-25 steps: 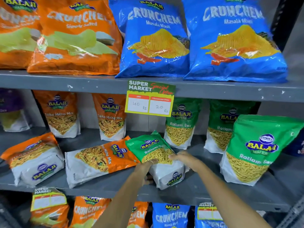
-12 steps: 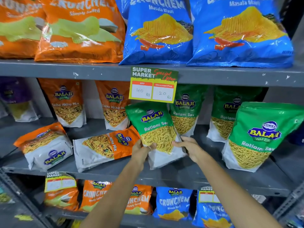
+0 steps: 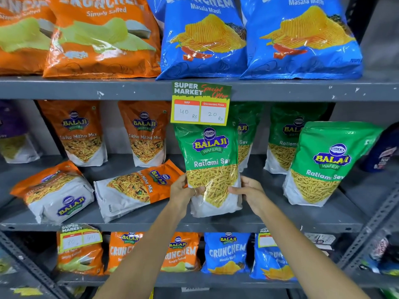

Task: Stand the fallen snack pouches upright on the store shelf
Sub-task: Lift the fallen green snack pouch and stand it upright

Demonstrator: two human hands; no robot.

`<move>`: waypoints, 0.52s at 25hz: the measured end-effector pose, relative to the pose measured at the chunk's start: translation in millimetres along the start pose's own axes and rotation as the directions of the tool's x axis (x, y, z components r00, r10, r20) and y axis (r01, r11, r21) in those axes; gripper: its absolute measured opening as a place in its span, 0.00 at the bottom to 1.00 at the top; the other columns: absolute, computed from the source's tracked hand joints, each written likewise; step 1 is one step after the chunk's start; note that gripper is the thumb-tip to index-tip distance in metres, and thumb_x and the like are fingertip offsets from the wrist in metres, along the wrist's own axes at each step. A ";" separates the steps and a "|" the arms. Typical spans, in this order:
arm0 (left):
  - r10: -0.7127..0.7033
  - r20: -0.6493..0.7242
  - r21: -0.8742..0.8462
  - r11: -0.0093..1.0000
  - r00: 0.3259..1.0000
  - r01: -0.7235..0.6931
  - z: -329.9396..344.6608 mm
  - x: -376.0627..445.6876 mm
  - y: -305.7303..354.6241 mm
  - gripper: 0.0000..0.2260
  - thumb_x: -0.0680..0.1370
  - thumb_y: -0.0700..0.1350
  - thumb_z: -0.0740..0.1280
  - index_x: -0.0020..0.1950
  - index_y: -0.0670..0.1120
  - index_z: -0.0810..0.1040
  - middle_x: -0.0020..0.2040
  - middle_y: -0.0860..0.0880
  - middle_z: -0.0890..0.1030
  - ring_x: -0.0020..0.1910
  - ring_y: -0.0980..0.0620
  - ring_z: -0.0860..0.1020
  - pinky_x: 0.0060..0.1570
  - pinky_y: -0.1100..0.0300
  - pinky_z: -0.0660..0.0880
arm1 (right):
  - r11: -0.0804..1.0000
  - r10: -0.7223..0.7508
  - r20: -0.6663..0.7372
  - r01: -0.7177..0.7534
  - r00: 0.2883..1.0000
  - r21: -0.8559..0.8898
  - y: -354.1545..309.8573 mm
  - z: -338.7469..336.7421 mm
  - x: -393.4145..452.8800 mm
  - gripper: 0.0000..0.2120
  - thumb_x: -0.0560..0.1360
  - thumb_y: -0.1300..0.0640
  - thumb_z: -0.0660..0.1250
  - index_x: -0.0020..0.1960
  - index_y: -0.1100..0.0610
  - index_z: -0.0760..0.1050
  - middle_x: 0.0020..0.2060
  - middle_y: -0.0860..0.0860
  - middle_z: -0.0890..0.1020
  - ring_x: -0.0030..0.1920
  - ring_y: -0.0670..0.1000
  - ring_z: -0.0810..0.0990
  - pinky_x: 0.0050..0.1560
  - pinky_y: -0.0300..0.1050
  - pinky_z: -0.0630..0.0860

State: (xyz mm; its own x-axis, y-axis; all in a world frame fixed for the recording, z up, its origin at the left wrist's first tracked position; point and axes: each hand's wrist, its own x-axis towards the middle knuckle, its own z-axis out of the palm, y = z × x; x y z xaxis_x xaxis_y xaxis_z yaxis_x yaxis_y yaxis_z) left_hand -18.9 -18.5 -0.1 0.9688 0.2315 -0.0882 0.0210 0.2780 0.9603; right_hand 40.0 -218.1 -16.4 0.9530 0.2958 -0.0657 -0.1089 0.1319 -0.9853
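- Both hands grip one glossy green Ratlami Sev stand-up pouch (image 3: 210,167) low on its sides: the left hand (image 3: 182,192) clasps the lower left edge, the right hand (image 3: 248,192) the lower right edge, thumbs curled over the clear window at the front.
- Held between them, that pouch has its long axis nearly vertical, top tucked just under the yellow-and-green price tag (image 3: 200,103); its white base sits at the front of the grey metal middle shelf (image 3: 280,219), though whether it bears full weight there I cannot tell.
- Left of the hands lie the remaining fallen ones: an orange-and-white Tikha Mitha Mix pouch (image 3: 131,188), long axis sideways with its top toward the left hand and almost touching it, and a second orange-and-white pouch (image 3: 54,190) further left.
- Judging by this, the left hand is nearer for the coming reach.
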 end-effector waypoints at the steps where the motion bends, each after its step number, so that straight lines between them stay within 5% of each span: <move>1: -0.007 0.004 0.005 1.000 1.000 0.007 3.6 1.1 -0.8 0.21 0.67 0.26 0.69 0.58 0.40 0.76 0.54 0.42 0.81 0.53 0.45 0.79 0.42 0.57 0.77 | 1.000 -0.001 -0.014 0.001 1.000 -0.005 -0.1 -2.7 -1.9 0.21 0.56 0.67 0.76 0.49 0.60 0.80 0.41 0.50 0.87 0.43 0.50 0.85 0.38 0.39 0.79; 8: -0.013 0.026 0.058 0.998 1.000 0.011 51.1 24.8 -15.8 0.22 0.67 0.21 0.65 0.58 0.36 0.74 0.53 0.43 0.78 0.53 0.47 0.76 0.49 0.52 0.75 | 0.992 -0.059 -0.232 0.031 0.971 -0.124 -1.0 -28.2 3.1 0.19 0.64 0.76 0.69 0.42 0.53 0.77 0.42 0.51 0.82 0.44 0.50 0.80 0.44 0.46 0.76; 13: 0.057 0.029 0.076 0.995 0.998 -0.059 80.3 46.3 -27.6 0.27 0.63 0.16 0.59 0.59 0.33 0.74 0.53 0.42 0.78 0.49 0.47 0.76 0.36 0.63 0.79 | 0.986 -0.088 -0.357 0.031 0.930 -0.163 6.9 -51.3 26.1 0.23 0.64 0.78 0.68 0.43 0.50 0.70 0.44 0.53 0.79 0.44 0.49 0.78 0.39 0.41 0.74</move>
State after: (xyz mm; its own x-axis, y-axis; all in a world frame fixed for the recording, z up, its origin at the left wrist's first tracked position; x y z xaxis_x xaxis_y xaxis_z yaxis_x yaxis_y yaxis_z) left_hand 45.2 -90.3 -9.4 0.9752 0.2198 -0.0257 -0.0174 0.1922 0.9812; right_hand 78.7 -258.0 -33.0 0.9967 -0.0747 -0.0307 -0.0319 -0.0146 -0.9994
